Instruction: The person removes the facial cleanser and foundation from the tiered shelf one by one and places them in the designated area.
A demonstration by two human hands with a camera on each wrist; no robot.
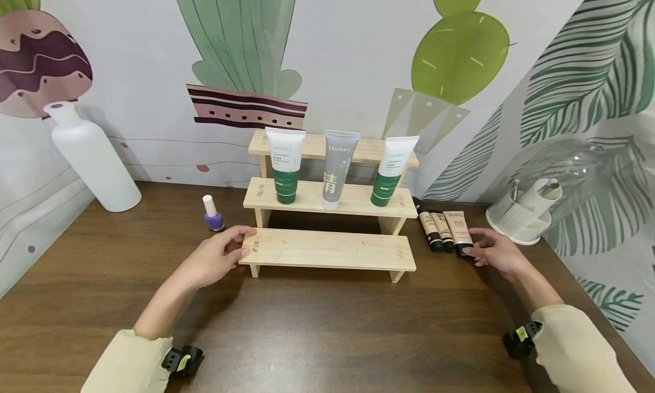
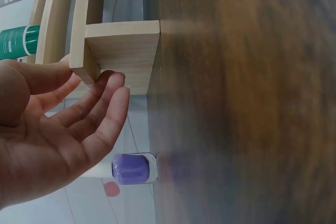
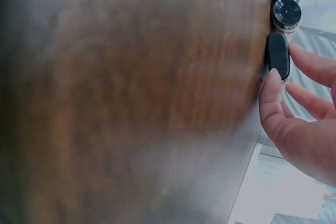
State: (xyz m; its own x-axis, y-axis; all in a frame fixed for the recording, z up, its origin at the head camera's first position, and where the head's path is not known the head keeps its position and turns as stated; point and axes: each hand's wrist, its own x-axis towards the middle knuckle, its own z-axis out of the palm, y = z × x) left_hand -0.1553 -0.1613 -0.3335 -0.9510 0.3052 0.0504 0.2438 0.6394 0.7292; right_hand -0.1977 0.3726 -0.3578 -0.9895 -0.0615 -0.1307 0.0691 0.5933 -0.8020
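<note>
A three-tier wooden display stand (image 1: 327, 248) stands on the table. My left hand (image 1: 217, 256) grips the left end of its lowest step; in the left wrist view the fingers curl around that end. Three squeeze tubes stand cap-down on the middle step: a white-and-green tube (image 1: 286, 165), a grey tube (image 1: 339, 168) and another white-and-green tube (image 1: 394, 171). Right of the stand lies a pink BB cream tube (image 1: 457, 228) with a black cap (image 3: 278, 56). My right hand (image 1: 498, 253) pinches it at the cap end. Two slimmer foundation tubes (image 1: 430, 225) lie beside it.
A purple nail polish bottle (image 1: 213, 215) stands left of the stand. Behind it, a white bottle (image 1: 94, 157) stands by the wall. At right is a white holder (image 1: 522, 214) with a clear dome (image 1: 568, 177). The patterned wall (image 1: 353, 57) closes off the back.
</note>
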